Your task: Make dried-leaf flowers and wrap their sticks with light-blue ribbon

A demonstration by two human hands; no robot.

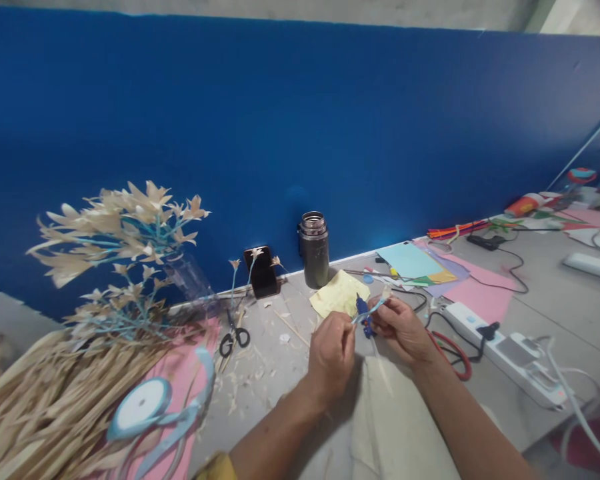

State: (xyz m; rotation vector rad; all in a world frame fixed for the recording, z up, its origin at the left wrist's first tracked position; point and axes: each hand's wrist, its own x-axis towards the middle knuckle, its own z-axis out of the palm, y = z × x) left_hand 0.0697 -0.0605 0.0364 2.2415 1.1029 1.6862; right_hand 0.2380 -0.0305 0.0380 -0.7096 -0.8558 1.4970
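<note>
My left hand [331,357] is closed in a pinch on the near end of a thin light-blue ribbon strip [371,310]. My right hand [401,327] is closed round the strip's far end, where a small pale leaf piece [386,292] sticks up. A blue glue gun [364,318] lies just behind and between the two hands. Both hands hover above a pale cloth-like sheet [395,420] at the table's near edge. A yellow paper [337,293] lies just beyond the hands.
A dark steel flask [314,249] and a phone [263,271] stand against the blue partition. Scissors [234,337], a blue ribbon spool [140,405], dried leaves [40,393] and a finished leaf-flower bunch [125,240] lie left. A power strip [505,350], cables and coloured papers [430,270] lie right.
</note>
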